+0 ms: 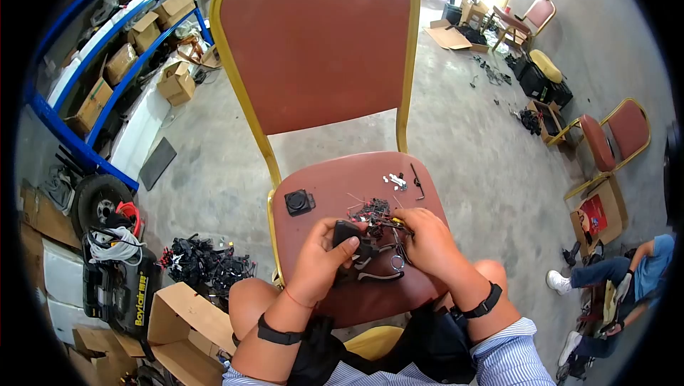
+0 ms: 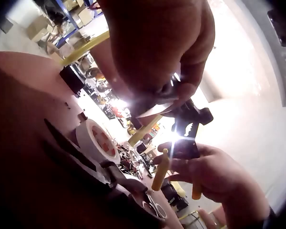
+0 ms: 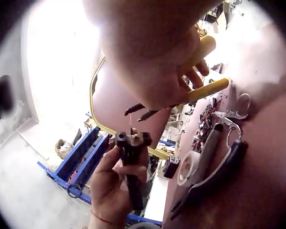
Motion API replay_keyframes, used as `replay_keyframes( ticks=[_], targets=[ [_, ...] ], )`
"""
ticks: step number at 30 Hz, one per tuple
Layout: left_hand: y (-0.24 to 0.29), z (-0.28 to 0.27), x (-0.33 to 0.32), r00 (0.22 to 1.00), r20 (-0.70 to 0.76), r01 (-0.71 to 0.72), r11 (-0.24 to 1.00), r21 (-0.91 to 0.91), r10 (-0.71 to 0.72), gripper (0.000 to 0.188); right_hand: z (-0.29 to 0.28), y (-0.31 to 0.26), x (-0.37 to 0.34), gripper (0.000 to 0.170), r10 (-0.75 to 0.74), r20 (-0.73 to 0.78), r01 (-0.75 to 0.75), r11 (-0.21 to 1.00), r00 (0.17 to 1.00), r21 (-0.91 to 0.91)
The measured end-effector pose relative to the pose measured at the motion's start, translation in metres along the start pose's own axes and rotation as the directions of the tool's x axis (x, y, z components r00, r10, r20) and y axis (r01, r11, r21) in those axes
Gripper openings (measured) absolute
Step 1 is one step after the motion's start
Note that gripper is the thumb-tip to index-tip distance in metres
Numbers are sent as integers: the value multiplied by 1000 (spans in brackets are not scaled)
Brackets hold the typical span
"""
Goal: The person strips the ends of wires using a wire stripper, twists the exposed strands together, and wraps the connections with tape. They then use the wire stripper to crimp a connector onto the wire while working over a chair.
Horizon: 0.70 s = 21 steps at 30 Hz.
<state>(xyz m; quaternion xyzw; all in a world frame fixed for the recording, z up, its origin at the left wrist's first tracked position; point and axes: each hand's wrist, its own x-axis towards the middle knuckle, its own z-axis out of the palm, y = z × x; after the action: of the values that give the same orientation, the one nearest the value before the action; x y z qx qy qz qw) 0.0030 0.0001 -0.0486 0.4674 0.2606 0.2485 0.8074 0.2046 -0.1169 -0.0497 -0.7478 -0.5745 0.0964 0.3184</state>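
Note:
My left hand (image 1: 313,261) grips a black part (image 1: 347,233), fingers and thumb wrapped round its body. In the right wrist view that part (image 3: 132,179) stands upright. Yellow-handled pliers (image 3: 209,90) are in my right hand (image 1: 431,243), their jaws slightly apart just above the part's end. A thin pale strand shows between jaws and part. On the red chair seat (image 1: 306,181) beneath lie a tape roll (image 3: 188,168), dark-handled pliers (image 3: 224,164) and scissors (image 3: 231,114). Beyond my hands is a pile of small wired pieces (image 1: 372,209).
The seat also carries a black square device (image 1: 299,202), white bits (image 1: 395,181) and a hex key (image 1: 417,181). Its backrest (image 1: 320,37) rises behind. On the floor are black parts (image 1: 206,265) and an open carton (image 1: 192,315); another person (image 1: 648,265) sits at right.

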Motion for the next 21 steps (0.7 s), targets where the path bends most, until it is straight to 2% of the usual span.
replay_keyframes(
  ticks=[4, 7, 15, 21],
  targets=[
    [-1, 2, 0, 998, 32, 48, 996, -72, -46, 25, -1, -6, -1, 41, 34, 35, -35, 999, 999, 29],
    [-9, -2, 1, 999, 31, 44, 998, -36, -43, 25, -1, -5, -5, 41, 39, 56, -41, 999, 998, 22],
    [-16, 1, 2, 992, 32, -121, 992, 19, 120, 34, 2, -4, -12, 44, -8, 83, 8, 1000, 997, 4],
    [-16, 2, 2, 980, 36, -196, 978, 68, 194, 35, -4, -14, -14, 39, 7, 75, -8, 1000, 997, 6]
  ],
)
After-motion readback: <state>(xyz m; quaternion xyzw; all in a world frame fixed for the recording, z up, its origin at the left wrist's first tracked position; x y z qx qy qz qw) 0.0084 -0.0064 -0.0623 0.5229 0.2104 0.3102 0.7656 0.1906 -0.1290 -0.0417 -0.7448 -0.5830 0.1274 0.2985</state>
